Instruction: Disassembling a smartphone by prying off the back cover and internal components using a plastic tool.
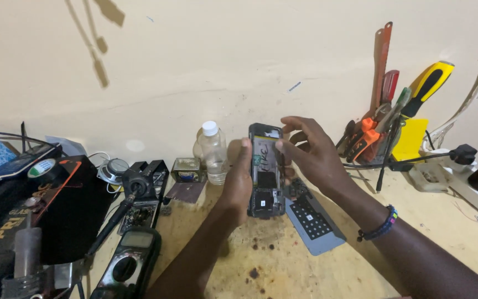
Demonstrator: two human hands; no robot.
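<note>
My left hand [237, 185] holds an opened mobile phone [265, 171] upright above the wooden bench, its back cover off and the circuit board and dark parts showing. My right hand [312, 152] is at the phone's upper right edge, thumb and fingers pinching or touching its side. A beaded bracelet [380, 226] sits on my right wrist. Below the phone a grey-blue flat panel with a grid of holes [313, 220] lies on the bench.
A small clear bottle with a white cap [213, 153] stands behind the phone. A multimeter [130, 264], a soldering iron and a black case lie at the left. Screwdrivers, pliers and a saw stand in a holder [385, 127] at the right, beside a power strip [471, 185].
</note>
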